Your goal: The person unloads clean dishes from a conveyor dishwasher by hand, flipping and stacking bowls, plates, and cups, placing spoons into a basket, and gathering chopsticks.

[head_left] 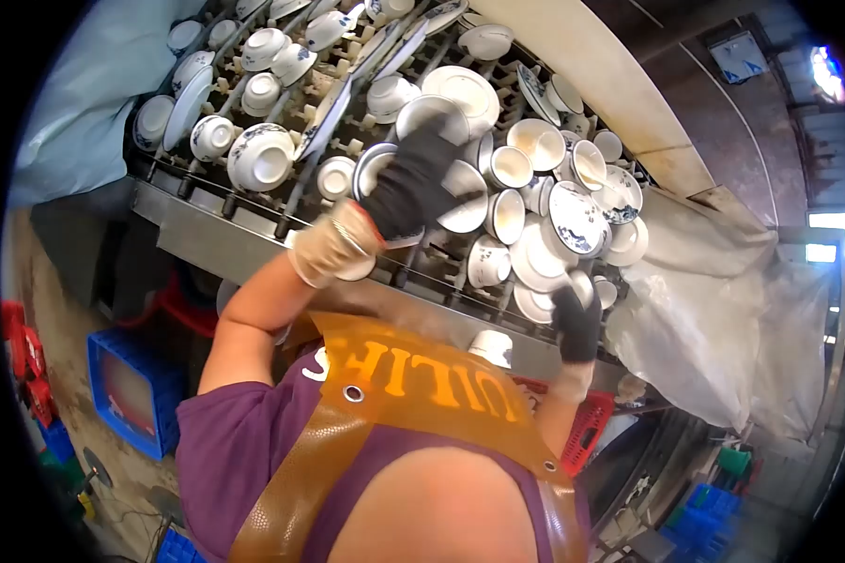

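Observation:
My left hand (418,178), in a black glove with a cream cuff, reaches over the rack. Its blurred fingers overlap a white bowl (420,113), and the thumb side lies over another bowl (468,208); its grip is unclear. At the right, my right hand (576,324), also black-gloved, has its fingers round the edge of a small white bowl (582,285). Between the hands, bowls and plates crowd together, including a blue-patterned dish (577,218) and a large white plate (539,253).
The pegged rack (296,202) holds more bowls at the left. A metal edge (207,240) runs along its near side, where a cup (491,347) stands. Plastic sheeting (714,310) hangs at the right. A blue crate (133,394) stands lower left, and a red basket (590,432) lower right.

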The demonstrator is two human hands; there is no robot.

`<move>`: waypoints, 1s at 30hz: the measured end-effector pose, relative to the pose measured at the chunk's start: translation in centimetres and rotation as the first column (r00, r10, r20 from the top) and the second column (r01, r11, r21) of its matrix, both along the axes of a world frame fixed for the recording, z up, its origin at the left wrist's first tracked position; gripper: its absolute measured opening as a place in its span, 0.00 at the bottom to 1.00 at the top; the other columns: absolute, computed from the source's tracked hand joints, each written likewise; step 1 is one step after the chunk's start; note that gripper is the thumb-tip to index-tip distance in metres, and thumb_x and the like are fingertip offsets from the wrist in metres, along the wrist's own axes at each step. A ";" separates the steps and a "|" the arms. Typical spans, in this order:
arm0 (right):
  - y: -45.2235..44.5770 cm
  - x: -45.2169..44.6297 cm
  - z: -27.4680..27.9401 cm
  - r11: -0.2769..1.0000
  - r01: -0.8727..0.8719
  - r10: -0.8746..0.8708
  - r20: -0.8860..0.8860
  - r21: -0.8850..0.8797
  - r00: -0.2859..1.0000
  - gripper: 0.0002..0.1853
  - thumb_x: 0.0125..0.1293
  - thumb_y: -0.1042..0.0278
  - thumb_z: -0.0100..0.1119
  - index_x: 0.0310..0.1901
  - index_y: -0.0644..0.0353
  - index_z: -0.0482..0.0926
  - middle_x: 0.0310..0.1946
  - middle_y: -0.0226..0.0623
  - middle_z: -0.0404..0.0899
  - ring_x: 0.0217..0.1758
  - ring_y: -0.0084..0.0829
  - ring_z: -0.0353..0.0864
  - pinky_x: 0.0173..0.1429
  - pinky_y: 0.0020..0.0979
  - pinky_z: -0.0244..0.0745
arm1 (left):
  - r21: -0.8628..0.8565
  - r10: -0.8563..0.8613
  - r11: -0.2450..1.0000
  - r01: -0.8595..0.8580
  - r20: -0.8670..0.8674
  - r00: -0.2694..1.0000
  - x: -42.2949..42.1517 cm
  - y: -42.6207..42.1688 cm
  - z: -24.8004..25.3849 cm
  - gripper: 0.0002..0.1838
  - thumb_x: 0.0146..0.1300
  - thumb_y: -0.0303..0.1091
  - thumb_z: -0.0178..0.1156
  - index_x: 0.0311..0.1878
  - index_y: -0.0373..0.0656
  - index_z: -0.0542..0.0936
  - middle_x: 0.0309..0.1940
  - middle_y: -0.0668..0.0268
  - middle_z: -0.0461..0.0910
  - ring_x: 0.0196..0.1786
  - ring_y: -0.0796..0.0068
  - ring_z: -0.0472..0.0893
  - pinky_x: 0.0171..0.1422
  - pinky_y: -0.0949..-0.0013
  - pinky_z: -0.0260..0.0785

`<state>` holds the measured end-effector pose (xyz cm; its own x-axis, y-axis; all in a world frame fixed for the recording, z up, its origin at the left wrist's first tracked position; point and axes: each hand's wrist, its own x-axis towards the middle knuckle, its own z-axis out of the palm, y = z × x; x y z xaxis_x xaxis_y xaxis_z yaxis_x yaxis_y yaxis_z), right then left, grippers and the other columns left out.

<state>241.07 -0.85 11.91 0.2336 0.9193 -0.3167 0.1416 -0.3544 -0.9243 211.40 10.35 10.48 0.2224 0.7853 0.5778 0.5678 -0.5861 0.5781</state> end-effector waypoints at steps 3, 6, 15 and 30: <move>-7.9 6.6 -2.5 0.884 0.467 -0.442 0.331 0.003 0.834 0.20 0.61 0.60 0.59 0.53 0.55 0.72 0.17 0.19 0.67 0.13 0.14 0.60 0.16 0.17 0.55 | -0.405 0.048 0.910 -0.086 -0.102 0.994 -7.0 1.2 0.0 0.28 0.54 0.45 0.63 0.53 0.38 0.71 0.46 0.51 0.75 0.50 0.52 0.74 0.56 0.60 0.66; -13.8 7.5 -5.0 0.838 0.542 -0.503 0.464 0.058 0.729 0.21 0.60 0.59 0.59 0.54 0.55 0.71 0.22 0.23 0.67 0.19 0.19 0.62 0.23 0.22 0.56 | -0.589 0.053 0.801 -0.106 -0.107 0.993 -9.4 0.5 -6.0 0.32 0.56 0.48 0.60 0.61 0.44 0.67 0.53 0.53 0.74 0.55 0.55 0.74 0.59 0.61 0.64; -13.2 1.5 -11.9 0.984 0.151 -0.052 0.664 -0.093 0.746 0.27 0.56 0.56 0.60 0.57 0.53 0.69 0.37 0.33 0.69 0.38 0.31 0.65 0.41 0.37 0.58 | -0.612 0.192 0.790 0.036 0.302 0.934 -6.5 -1.1 -8.3 0.27 0.54 0.33 0.57 0.59 0.38 0.68 0.50 0.54 0.75 0.51 0.62 0.76 0.58 0.64 0.66; 5.0 3.1 -10.0 0.741 -0.601 -0.198 0.952 0.300 0.232 0.29 0.49 0.52 0.63 0.55 0.45 0.72 0.63 0.44 0.62 0.66 0.53 0.57 0.65 0.63 0.45 | -0.563 -0.221 0.738 0.372 0.319 0.921 19.8 1.7 -8.5 0.28 0.60 0.43 0.58 0.61 0.41 0.66 0.48 0.55 0.75 0.48 0.63 0.76 0.53 0.63 0.68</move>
